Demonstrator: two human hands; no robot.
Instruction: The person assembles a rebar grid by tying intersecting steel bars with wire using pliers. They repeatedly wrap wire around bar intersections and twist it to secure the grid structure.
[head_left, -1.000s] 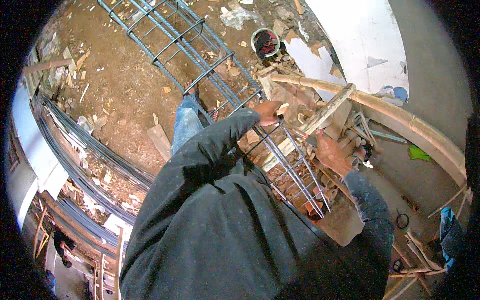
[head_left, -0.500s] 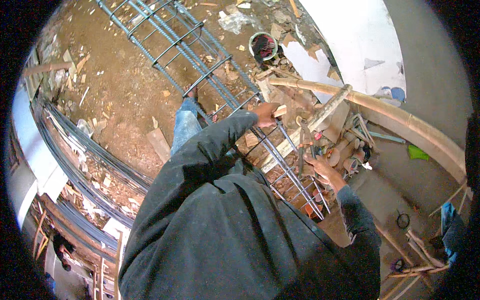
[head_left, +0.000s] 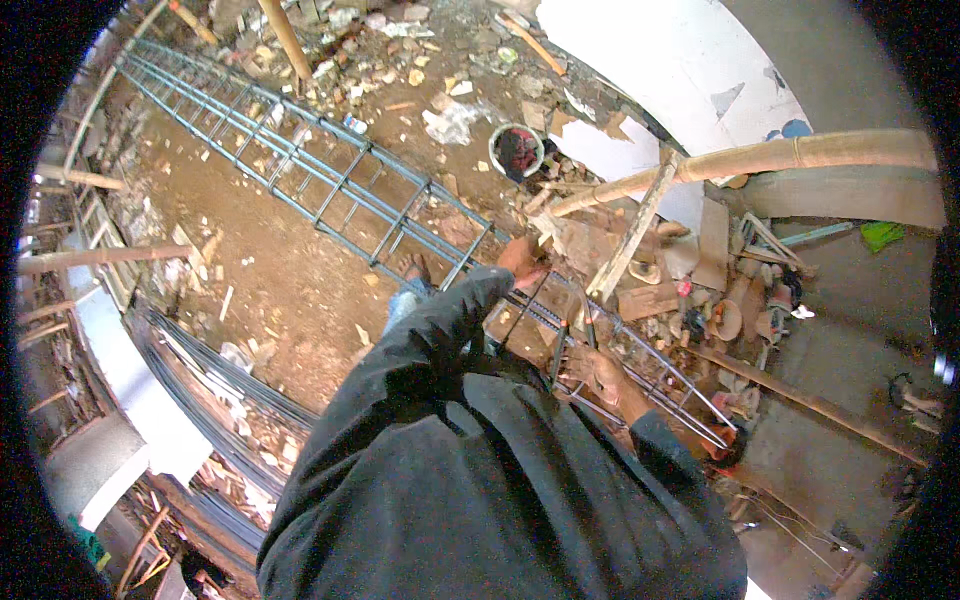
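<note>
Gripping pliers point(head_left: 590, 328): right hand point(head_left: 600, 378), over the cage's point(head_left: 318, 222) near end. Left hand point(head_left: 523, 262) beside, its hold unclear to me. Cage runs from upper left to both hands, hoops point(head_left: 415, 204) fitted; what's left, I can't tell.

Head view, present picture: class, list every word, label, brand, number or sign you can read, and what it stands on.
None can be read.
Large white flat panel: nothing legible.
Long blue-grey steel rebar cage: nothing legible.
Small bright green flat piece: too small and blurred to tell.
</note>
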